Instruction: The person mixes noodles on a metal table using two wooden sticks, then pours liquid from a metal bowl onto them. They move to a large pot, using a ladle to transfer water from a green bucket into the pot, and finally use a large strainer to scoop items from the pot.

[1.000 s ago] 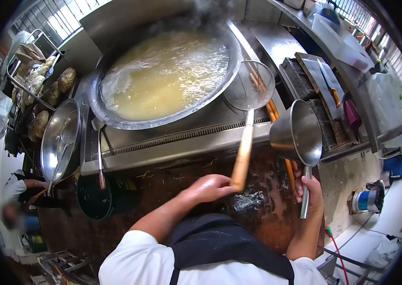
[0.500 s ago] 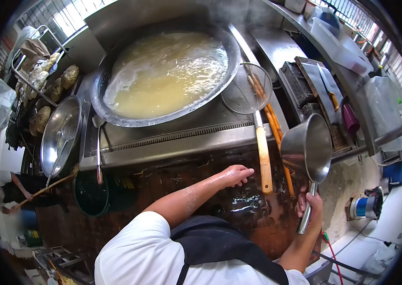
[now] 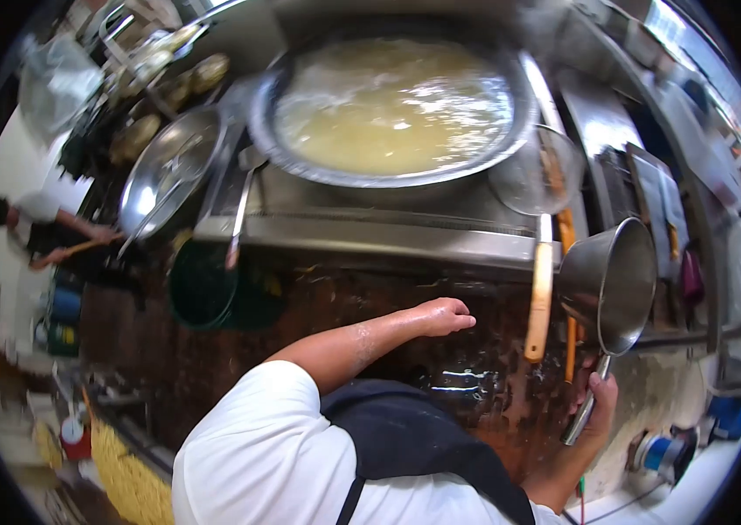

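Head view, the only one; landmark, the big pan [image 3: 388, 181], which we record as filled with pale yellow liquid [image 3: 379, 105].

Item: deep metal dipper [image 3: 587, 284], right of the pan and nearer the person, tilted, its mouth facing right.

Item: right hand [image 3: 598, 404], below and right of the pan, wrapped around the dipper's tubular handle.

Item: left hand [image 3: 442, 318], on the near side of the pan and well apart from it. We see its back, the fingers together and bent; how tightly they close we cannot tell.

Item: mesh strainer [image 3: 538, 302], its hoop at the pan's right edge, its wooden handle pointing toward the person (we see it between the two hands).

Item: long orange sticks [image 3: 571, 346], right of the pan, partly seen through the mesh.

Item: slim-handled utensil [image 3: 244, 206], just left of the pan.

Item: shiny metal bowl [image 3: 145, 188], farther left of the pan, tilted.

Item: green bucket [image 3: 185, 302], below and left of the pan.

Item: co-worker [image 3: 47, 229], well left of the pan, both hands on a wooden pole [image 3: 82, 248].
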`<state>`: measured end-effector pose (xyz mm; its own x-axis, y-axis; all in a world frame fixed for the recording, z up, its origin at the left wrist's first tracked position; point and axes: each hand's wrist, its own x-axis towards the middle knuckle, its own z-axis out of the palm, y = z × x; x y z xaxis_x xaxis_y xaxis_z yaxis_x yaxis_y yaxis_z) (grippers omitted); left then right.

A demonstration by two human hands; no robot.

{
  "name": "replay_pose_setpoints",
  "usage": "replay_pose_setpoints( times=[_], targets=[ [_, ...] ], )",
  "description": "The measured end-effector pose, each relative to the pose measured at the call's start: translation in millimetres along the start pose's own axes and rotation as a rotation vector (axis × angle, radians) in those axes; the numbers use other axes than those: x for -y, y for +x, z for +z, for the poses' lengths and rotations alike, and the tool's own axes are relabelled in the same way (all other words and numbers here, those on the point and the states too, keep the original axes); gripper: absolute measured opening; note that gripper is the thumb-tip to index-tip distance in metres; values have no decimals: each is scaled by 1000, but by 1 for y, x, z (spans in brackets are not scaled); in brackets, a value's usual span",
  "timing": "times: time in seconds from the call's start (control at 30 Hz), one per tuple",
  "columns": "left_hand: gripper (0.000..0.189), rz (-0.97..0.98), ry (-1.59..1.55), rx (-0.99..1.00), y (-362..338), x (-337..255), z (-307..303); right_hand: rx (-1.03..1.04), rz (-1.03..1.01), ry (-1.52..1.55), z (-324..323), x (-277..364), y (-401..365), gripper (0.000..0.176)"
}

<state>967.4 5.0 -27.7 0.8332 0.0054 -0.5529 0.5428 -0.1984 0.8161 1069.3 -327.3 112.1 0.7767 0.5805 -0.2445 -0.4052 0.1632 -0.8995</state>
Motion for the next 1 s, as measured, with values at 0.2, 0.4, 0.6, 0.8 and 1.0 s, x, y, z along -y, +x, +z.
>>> replay_pose_setpoints(
  times=[0.2, 0.4, 0.6, 0.8, 1.0],
  targets=[
    [58, -228, 452, -119, -131, 108, -36, 284, 139, -171, 98, -23, 35, 40],
    [53, -430, 157, -429, -270, 260, -45, 694, 446, -377, 257, -67, 42, 41],
    [47, -502, -157, -681, -395, 394, -17, 1072, 865, -434, 446, -177, 12, 28],
    [53, -624, -118, -681, -521, 476, -19, 949, 1131, -557, 587, -350, -26, 17],
    [55, -754, -348, -1013, -611, 508, -29, 949, 1032, -835, 691, -454, -8, 18]
  ],
)
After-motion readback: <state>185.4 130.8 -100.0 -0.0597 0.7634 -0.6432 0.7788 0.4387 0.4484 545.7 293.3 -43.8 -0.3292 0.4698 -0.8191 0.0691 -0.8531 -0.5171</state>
